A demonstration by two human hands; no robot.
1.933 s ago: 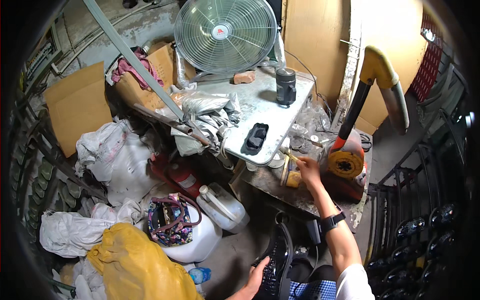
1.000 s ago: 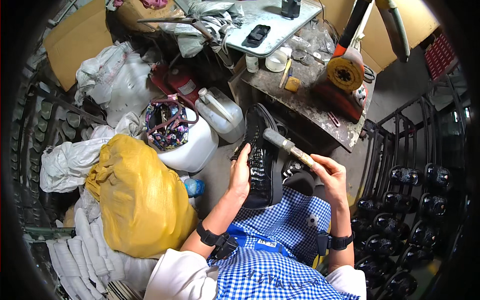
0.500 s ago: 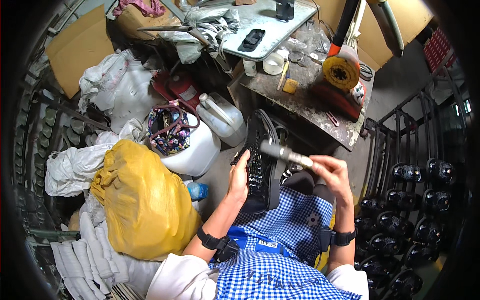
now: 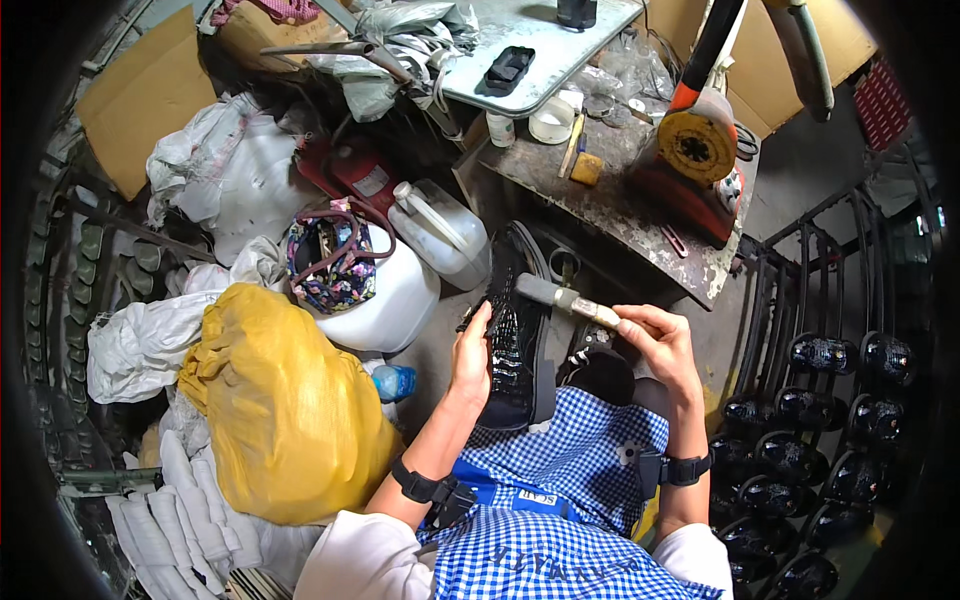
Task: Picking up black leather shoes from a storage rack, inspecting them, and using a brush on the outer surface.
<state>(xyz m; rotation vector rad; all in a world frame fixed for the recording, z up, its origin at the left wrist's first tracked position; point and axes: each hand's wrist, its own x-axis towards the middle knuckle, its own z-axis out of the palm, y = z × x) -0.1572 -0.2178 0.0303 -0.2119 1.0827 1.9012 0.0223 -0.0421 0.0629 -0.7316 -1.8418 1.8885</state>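
A black shoe [image 4: 512,345] with a wet-looking glossy upper and a thick dark grey sole stands upright over my lap, its lower end by the checked apron. My left hand [image 4: 470,350] grips it along the left side; some of those fingers are hidden behind the shoe. Between the thumb and fingers of my right hand [image 4: 658,345] is the pale handle of a flat brush [image 4: 565,300]. The grey bristle end lies across the shoe's upper near its right edge.
A bench [image 4: 620,205] ahead carries a round white tub [image 4: 552,121] and an orange-and-yellow machine [image 4: 697,150]. On the left sit a yellow sack [image 4: 290,410], a white container [image 4: 385,310] and a jerrycan [image 4: 440,235]. Racked glossy black shoes [image 4: 790,450] stand at right.
The brush, blurred before, now shows sharply and has shifted slightly left on the shoe. The shoe has tilted a little, and the whole view has shifted slightly.
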